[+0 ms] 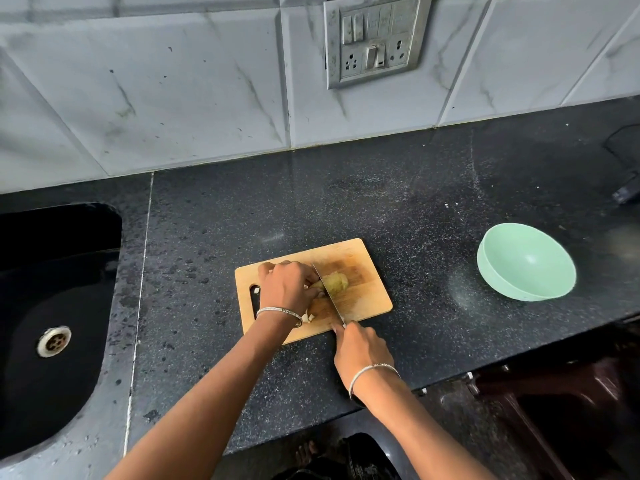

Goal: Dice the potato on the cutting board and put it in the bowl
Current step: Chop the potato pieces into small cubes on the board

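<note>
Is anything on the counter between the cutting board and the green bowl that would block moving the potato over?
Nothing visible does. The counter between the cutting board and the bowl to its right shows no objects, and the bowl is empty. The potato sits on the board, held by the left hand.

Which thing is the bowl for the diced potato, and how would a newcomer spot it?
Start at the black speckled countertop. To the right of the wooden cutting board, apart from it, stands the bowl. It is the only round, pale mint-green thing there, and it holds nothing.
</note>
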Motion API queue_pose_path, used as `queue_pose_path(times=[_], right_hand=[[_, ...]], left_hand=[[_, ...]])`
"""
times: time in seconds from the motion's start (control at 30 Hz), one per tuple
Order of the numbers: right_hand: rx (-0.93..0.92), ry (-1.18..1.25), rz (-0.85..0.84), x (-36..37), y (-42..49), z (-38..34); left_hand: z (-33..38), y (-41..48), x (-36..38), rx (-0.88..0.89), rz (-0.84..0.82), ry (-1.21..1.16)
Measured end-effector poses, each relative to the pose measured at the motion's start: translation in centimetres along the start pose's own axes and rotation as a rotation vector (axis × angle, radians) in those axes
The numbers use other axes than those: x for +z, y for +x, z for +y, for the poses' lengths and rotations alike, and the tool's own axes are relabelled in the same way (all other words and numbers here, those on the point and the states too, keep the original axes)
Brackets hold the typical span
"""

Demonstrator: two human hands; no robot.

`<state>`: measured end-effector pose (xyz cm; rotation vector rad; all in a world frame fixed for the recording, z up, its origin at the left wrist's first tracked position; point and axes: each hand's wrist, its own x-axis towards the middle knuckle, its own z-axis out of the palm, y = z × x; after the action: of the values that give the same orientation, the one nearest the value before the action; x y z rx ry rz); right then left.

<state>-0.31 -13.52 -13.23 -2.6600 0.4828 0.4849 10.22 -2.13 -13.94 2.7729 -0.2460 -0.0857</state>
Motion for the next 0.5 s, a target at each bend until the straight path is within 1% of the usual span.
queue_pose_path(times=[0.17, 0.27, 0.3, 0.37, 0.43, 0.5], right_hand=[[-0.001, 0.003, 0.001, -0.2, 0.1, 0.0], [0.004, 0.004, 0.011, -0.1, 0.0, 0.1], [0.003, 0.006, 0.012, -0.2, 0.0, 0.1], [0.001, 0.016, 0.007, -0.2, 0.0, 0.2], [0.000, 0.022, 0.004, -0.2, 0.0, 0.1], [0.000, 0.025, 0.010, -0.3, 0.0, 0.1]], left_hand=[[-0.1, 0.0, 0.0, 0.014, 0.004, 0.004], [-0.1, -0.2, 0.3, 0.066, 0.048, 0.007], [-0.1, -0.3, 0.4, 0.100, 0.062, -0.011], [0.0, -0.2, 0.0, 0.223, 0.073, -0.018], [0.2, -0.3, -0.5, 0.357, 0.034, 0.091], [0.4, -0.4, -0.9, 0.429, -0.040, 0.192]])
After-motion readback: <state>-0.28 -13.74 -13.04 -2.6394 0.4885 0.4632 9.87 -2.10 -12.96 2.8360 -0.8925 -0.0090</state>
